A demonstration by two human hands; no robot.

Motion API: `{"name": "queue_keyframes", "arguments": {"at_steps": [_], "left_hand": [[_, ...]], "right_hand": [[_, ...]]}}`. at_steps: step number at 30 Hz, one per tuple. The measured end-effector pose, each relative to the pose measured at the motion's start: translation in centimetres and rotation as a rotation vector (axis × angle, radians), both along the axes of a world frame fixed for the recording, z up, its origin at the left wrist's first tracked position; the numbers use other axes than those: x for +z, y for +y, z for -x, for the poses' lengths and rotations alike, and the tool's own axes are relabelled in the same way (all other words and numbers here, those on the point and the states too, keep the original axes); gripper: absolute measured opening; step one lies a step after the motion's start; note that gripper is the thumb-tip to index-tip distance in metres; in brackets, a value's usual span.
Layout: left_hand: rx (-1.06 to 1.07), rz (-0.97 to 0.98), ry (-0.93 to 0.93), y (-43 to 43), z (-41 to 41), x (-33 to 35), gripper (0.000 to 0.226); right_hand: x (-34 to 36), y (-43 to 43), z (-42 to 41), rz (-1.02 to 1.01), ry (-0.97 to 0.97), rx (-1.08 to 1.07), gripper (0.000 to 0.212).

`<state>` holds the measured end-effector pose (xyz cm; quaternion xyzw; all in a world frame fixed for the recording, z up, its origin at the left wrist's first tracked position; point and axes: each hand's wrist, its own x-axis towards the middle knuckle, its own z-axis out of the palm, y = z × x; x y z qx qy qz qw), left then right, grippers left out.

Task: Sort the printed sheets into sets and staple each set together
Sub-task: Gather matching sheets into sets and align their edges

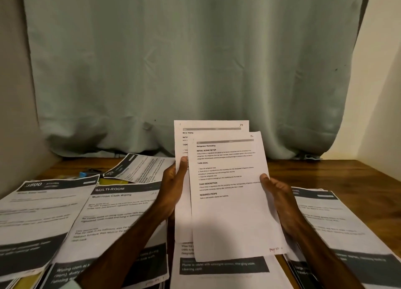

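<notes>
clamping fingers, left hand (173, 186) on white rear sheet (208, 126), right hand (280, 193) on overlapping black-text front sheet (230, 212)

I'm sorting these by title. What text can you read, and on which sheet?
"Refrigerator Restocking", "TASK GOAL", "REQUIRED PROPS": front held sheet
"Mirror Wiping": rear held sheet
"MULTI-ROOM", "Multi-room Cloth Wiping": left table sheet
"3800": far-left sheet
Body text everywhere: too small or blurred.
</notes>
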<state>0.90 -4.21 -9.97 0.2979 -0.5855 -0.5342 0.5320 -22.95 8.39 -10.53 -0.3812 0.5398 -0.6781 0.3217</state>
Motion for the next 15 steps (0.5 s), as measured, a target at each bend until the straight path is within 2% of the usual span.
{"name": "queue_keyframes", "arguments": {"at_steps": [6, 9, 15], "left_hand": [[-0.044, -0.036, -0.018, 0.0, 0.2, -0.3, 0.041], [-0.067, -0.068, -0.004, 0.1, 0.6, -0.4, 0.035], [-0.233, -0.103, -0.031, 1.0, 0.4, 0.2, 0.043]], "right_hand": [[-0.3, -0.4, 0.1, 0.000, 0.068, -0.053, 0.020], [-0.4, -0.8, 0.0, -0.001, 0.092, -0.085, 0.020], [-0.2, -1.5, -1.2, -0.039, 0.143, -0.186, 0.027]]}}
